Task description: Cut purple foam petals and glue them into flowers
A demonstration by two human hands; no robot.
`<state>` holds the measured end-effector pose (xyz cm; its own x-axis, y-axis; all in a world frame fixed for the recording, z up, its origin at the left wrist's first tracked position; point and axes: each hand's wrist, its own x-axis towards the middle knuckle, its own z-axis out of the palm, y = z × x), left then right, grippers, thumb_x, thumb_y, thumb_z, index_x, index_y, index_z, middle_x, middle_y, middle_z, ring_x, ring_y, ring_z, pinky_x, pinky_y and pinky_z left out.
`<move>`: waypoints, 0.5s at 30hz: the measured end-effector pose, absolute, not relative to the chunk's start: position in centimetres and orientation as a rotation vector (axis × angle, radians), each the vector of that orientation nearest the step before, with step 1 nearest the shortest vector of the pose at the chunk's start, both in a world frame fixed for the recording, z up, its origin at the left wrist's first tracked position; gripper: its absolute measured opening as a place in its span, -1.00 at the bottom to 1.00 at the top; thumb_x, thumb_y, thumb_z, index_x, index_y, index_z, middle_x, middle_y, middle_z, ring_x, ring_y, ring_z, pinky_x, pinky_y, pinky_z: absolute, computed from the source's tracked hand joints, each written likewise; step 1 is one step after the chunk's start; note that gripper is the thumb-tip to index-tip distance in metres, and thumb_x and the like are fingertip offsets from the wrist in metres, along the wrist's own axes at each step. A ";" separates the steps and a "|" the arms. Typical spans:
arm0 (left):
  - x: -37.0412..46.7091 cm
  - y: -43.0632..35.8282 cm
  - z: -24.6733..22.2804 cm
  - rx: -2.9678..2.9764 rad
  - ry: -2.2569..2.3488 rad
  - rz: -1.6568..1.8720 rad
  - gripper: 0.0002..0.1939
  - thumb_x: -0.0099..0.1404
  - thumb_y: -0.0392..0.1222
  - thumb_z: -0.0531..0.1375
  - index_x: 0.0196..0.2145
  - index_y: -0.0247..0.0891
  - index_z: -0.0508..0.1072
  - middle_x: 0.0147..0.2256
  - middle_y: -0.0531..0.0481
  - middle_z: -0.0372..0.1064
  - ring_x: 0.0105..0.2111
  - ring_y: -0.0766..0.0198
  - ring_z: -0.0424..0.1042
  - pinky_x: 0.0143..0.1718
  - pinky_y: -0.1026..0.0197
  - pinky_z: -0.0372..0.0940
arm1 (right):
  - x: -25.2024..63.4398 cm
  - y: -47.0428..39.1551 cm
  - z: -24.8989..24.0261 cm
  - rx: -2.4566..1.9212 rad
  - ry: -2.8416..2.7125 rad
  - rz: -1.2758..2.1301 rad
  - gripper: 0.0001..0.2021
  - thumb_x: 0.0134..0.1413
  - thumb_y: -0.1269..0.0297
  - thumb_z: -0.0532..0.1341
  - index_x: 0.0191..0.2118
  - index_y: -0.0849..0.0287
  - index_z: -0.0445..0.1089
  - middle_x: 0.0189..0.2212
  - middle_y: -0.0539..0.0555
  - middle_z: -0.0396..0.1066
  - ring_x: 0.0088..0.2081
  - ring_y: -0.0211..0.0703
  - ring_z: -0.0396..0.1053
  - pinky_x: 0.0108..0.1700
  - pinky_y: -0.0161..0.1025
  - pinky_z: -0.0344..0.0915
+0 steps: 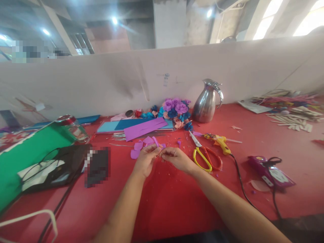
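Observation:
My left hand [148, 158] is closed, pinching a purple paper piece [155, 141] that sticks up from its fingertips. My right hand [176, 158] meets it there with thumb and fingers pressed together; what lies between those fingers is too small to make out. Just behind my left hand lie loose purple paper petals [137, 146]. Beyond them, a purple paper sheet [145, 129] rests on blue sheets [107, 127]. Scissors [202, 155] with yellow and red handles lie to the right of my right hand, and a yellow glue gun [221, 141] is beside them.
A bunch of paper flowers [177, 109] and a steel jug [205, 103] stand by the low wall. Right are a purple pouch [272, 173], a black cord and wooden sticks [291, 119]. Left are a glass jar [76, 130], a dark bag [63, 175], eyeglasses and a green board [27, 155].

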<state>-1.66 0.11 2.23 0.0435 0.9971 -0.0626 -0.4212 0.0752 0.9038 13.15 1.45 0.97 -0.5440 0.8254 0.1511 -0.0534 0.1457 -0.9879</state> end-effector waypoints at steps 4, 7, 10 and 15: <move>-1.6 0.1 2.2 0.896 0.918 1.352 -0.84 -0.14 -0.26 0.41 -0.62 -0.31 0.49 -0.56 0.05 0.37 -0.53 0.40 0.27 -0.43 0.30 0.18 | 13.0 1.5 0.7 -0.749 -1.683 1.462 -0.89 0.00 0.40 0.12 -0.44 0.19 0.39 -0.54 -0.05 0.33 -0.44 -0.28 0.28 -0.30 -0.31 0.22; -1.5 0.2 2.2 0.864 0.945 1.396 -0.82 -0.18 -0.29 0.41 -0.67 -0.29 0.44 -0.60 0.09 0.34 -0.53 0.40 0.27 -0.42 0.30 0.17 | 12.9 1.4 0.5 -0.768 -1.681 1.416 -0.89 0.01 0.37 0.13 -0.39 0.19 0.41 -0.48 -0.03 0.39 -0.42 -0.27 0.30 -0.28 -0.30 0.23; -1.5 0.2 2.1 0.833 0.972 1.431 -0.81 -0.21 -0.30 0.41 -0.67 -0.29 0.43 -0.60 0.10 0.35 -0.53 0.40 0.28 -0.40 0.29 0.17 | 12.8 1.3 0.3 -0.802 -1.667 1.376 -0.89 -0.01 0.31 0.18 -0.35 0.18 0.43 -0.43 0.00 0.44 -0.37 -0.23 0.35 -0.25 -0.26 0.26; -1.5 0.2 1.9 0.826 1.017 1.368 -0.81 -0.23 -0.24 0.43 -0.62 -0.31 0.51 -0.55 0.04 0.42 -0.50 0.37 0.30 -0.39 0.28 0.17 | 12.7 1.5 0.0 -0.790 -1.610 1.374 -0.89 -0.03 0.28 0.19 -0.41 0.18 0.43 -0.45 0.00 0.44 -0.36 -0.21 0.37 -0.21 -0.24 0.26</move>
<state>-1.52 0.23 1.92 -0.0673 0.9933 -0.0942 -0.3765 0.0622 0.9243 12.72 1.51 -0.03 -0.4358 0.8769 0.2027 -0.0623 0.1953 -0.9788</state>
